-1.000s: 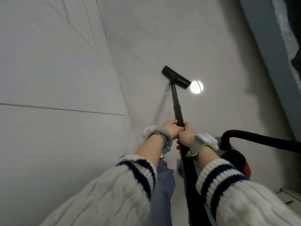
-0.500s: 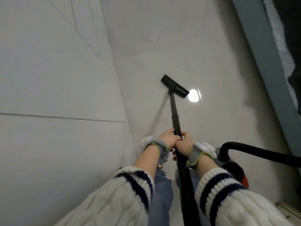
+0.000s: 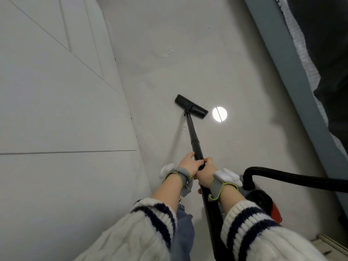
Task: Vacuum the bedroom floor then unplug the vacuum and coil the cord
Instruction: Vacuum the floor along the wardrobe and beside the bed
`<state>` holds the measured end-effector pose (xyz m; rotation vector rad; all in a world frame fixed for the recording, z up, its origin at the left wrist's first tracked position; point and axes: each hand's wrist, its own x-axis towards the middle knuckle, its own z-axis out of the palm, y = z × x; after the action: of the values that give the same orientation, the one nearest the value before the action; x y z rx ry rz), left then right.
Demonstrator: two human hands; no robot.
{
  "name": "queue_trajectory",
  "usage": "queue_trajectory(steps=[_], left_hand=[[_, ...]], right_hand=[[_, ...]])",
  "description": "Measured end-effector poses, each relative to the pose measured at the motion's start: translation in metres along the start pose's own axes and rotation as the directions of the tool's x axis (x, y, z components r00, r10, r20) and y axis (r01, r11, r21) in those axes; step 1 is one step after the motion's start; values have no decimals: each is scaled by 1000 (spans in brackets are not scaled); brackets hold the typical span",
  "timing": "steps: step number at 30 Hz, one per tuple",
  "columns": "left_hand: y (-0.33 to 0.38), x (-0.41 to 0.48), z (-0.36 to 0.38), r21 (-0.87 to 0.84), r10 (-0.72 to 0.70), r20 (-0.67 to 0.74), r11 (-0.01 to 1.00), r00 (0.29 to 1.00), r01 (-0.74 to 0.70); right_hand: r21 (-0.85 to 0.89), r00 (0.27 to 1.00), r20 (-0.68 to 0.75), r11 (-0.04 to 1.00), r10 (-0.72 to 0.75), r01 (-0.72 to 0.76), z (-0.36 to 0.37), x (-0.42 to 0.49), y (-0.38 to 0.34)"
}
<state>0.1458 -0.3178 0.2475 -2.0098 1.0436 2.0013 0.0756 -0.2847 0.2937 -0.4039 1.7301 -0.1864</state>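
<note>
Both hands clench the wand, which runs away to the nozzle on the far floor

A black vacuum wand is gripped at its upper part by both hands, the left hand and the right hand being wrapped around it side by side. The wand is slanted forward and slightly left from the hands. At its far end, well ahead of the hands, a flat black floor nozzle is set on the pale floor. To the right of the right hand, a black ribbed hose is curved over the dark vacuum body with a red part.
</note>
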Motion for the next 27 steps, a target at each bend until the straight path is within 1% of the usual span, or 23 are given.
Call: queue_trajectory(steps=[2, 4, 8, 14, 17, 20, 23, 26, 27], left_hand=[[-3, -3, 7, -20, 6, 10, 1000, 1000, -6], [-7, -11, 12, -50, -2, 2, 999, 1000, 3], [-16, -17, 11, -23, -22, 2, 999, 1000, 22], [-20, -20, 8, -11, -115, -16, 993, 993, 115], [-19, -15, 10, -20, -96, -36, 995, 995, 95], [-13, -6, 4, -47, -56, -64, 997, 996, 53], [-7, 2, -8, -70, -32, -76, 997, 997, 27], [-5, 8, -25, -85, -17, -93, 996, 996, 9], [-5, 10, -31, -89, -24, -96, 996, 995, 16]], right_hand=[[-65, 999, -36, 998, -24, 22, -3, -3, 5], [-82, 998, -48, 996, -41, 37, -3, -8, 12], [-57, 998, -21, 997, -51, 50, 3, -15, 18], [-124, 997, 13, 990, -73, 74, 9, -17, 25], [-188, 997, 12, 979, -76, 77, 6, -13, 20], [-341, 995, 35, 935, -93, 99, 3, -3, 6], [-448, 992, 34, 886, -120, 122, 7, 3, -8], [-463, 990, 28, 876, -138, 135, 17, 15, -19], [-428, 992, 30, 895, -121, 122, 21, 17, -25]])
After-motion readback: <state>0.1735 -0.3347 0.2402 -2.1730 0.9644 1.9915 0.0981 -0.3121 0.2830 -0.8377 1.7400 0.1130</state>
